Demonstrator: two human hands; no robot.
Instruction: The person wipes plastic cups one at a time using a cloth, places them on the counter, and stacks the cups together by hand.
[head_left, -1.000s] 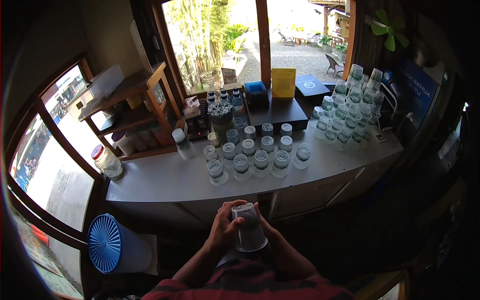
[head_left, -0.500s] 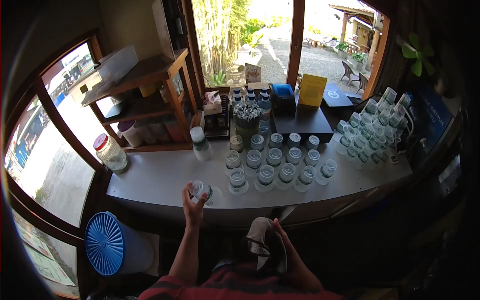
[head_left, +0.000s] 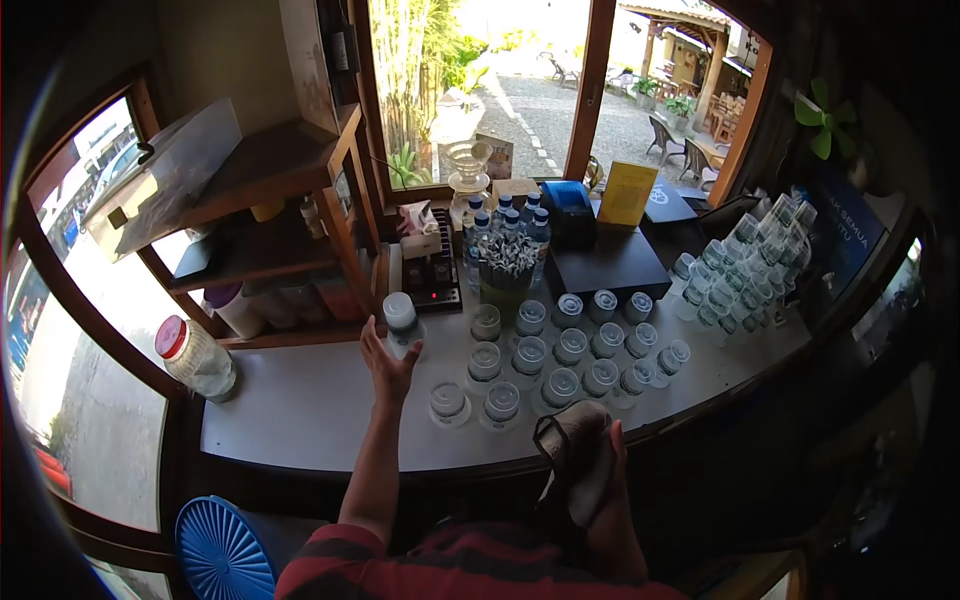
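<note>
My left hand (head_left: 391, 372) reaches to a short stack of upside-down clear glasses (head_left: 400, 312) at the back left of the counter. Its fingers are spread on the left side of the stack and its thumb lies on the right; firm contact cannot be made out. My right hand (head_left: 614, 470) is closed on a crumpled beige cloth with dark edging (head_left: 577, 440), held in front of the counter edge. Several upturned glasses with dark printing (head_left: 500, 402) stand in rows to the right of my left hand.
Many more glasses (head_left: 740, 270) are piled at the right end. Water bottles (head_left: 537, 235), a black box (head_left: 605, 265) and a yellow sign (head_left: 629, 193) line the back. A red-lidded jar (head_left: 195, 355) stands left, below a wooden shelf (head_left: 345, 200); a blue lid (head_left: 222, 550) sits lower left.
My left hand has let go of a glass at the front of the rows and moved up to the stack. My right hand has raised the cloth towards the counter. The view has shifted.
</note>
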